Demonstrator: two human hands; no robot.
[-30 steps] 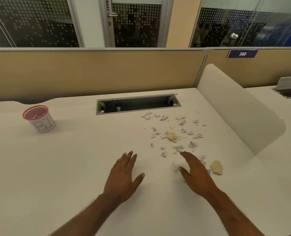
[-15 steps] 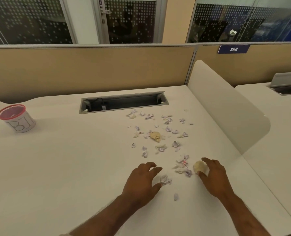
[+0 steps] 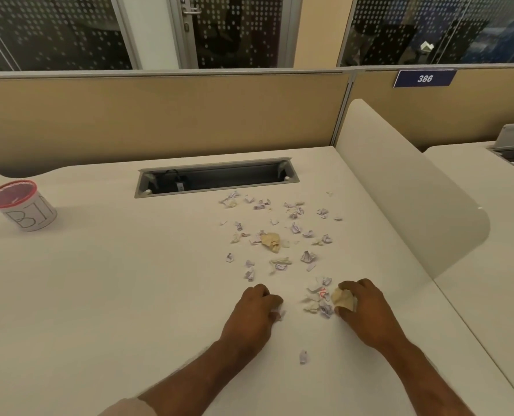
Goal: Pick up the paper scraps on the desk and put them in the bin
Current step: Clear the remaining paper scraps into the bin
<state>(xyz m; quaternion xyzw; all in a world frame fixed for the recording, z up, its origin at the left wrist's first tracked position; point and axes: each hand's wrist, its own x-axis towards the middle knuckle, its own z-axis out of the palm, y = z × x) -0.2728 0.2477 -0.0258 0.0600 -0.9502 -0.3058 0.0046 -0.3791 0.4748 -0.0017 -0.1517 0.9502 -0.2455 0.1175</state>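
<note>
Head view, seen from where I watch remotely: a pale desk (image 3: 99,295) fills the frame. At about ten o'clock, far left, stands the bin (image 3: 21,205), a small white tub with a red rim and hand-drawn letters on its side, well apart from everything else. At twelve o'clock a grey cable tray (image 3: 216,178) is sunk into the desk. Below it, from one to two o'clock, the paper scraps (image 3: 279,232) lie scattered, mostly white with purple marks. Near centre, the left hand (image 3: 254,316) rests knuckles up, fingers curled, pinching a small white scrap (image 3: 279,313) at its tips. One stray scrap (image 3: 303,356) lies between the forearms. At four o'clock, the right hand (image 3: 367,313) curls around a crumpled yellowish wad (image 3: 343,298), touching a small heap of scraps beside it.
</note>
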